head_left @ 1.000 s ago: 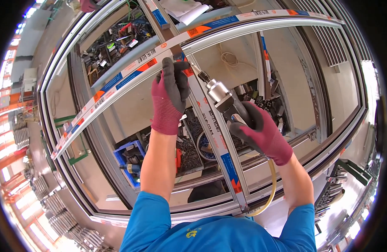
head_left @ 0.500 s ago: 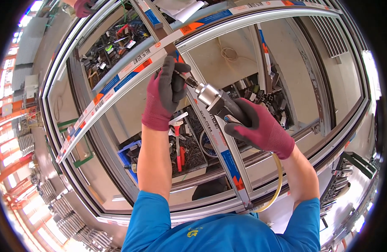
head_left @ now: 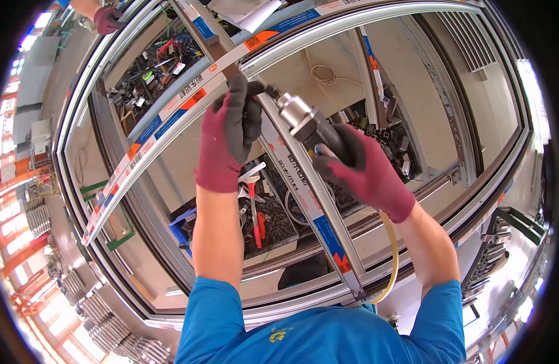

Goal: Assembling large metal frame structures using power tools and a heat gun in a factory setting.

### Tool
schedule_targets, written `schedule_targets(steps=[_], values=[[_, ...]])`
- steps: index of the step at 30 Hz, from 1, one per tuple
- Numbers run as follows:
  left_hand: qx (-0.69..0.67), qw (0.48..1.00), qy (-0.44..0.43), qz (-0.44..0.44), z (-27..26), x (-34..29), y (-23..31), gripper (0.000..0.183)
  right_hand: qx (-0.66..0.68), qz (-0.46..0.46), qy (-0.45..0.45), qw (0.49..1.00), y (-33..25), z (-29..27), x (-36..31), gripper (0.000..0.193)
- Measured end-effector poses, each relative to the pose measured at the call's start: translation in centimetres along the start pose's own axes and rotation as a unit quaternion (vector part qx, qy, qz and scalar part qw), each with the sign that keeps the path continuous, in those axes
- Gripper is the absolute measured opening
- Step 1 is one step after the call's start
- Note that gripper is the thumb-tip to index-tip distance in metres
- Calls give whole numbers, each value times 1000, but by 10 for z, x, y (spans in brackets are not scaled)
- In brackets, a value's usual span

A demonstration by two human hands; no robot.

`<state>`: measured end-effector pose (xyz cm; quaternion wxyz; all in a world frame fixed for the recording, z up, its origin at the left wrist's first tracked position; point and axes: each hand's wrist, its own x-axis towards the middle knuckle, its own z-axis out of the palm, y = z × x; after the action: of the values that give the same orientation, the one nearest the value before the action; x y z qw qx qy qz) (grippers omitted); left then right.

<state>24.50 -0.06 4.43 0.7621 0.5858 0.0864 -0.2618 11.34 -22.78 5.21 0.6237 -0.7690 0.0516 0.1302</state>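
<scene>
Where my right hand (head_left: 370, 167) closes: fingers clamped around the dark body of the drill (head_left: 297, 115), its nose near the upper end of the taped bar (head_left: 309, 197).
Left hand (head_left: 228, 124): fingers curled at the drill's tip; I can't tell whether they pinch anything.
Drill's handling: probably stiff and nose-heavy, its smooth metal collar (head_left: 293, 110) likely slippery, so I'd hold the dark body.
Yellow hose (head_left: 392, 255): looks bendable, could tug at my grip.
Tray (head_left: 273, 247) below: dark screw-like pieces (head_left: 278, 218), a red-handled tool (head_left: 254, 212).
Blue bin (head_left: 181, 230): left of the tray, contents mostly hidden.
Upper-left heap (head_left: 149, 85): small mixed parts.
</scene>
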Motion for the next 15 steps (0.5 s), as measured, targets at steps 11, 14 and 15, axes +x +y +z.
schedule_targets(steps=[11, 14, 15], values=[[-271, 962, 39, 17, -41, -22, -55, 31, -57, 77, -21, 995, 24, 6, 44, 38], [-228, 969, 90, 19, -39, -29, -56, 30, -61, 69, -12, 996, 26, 8, 49, 38], [-217, 971, 96, 20, -41, -30, -57, 31, -77, 62, -13, 995, 30, 9, 51, 37]])
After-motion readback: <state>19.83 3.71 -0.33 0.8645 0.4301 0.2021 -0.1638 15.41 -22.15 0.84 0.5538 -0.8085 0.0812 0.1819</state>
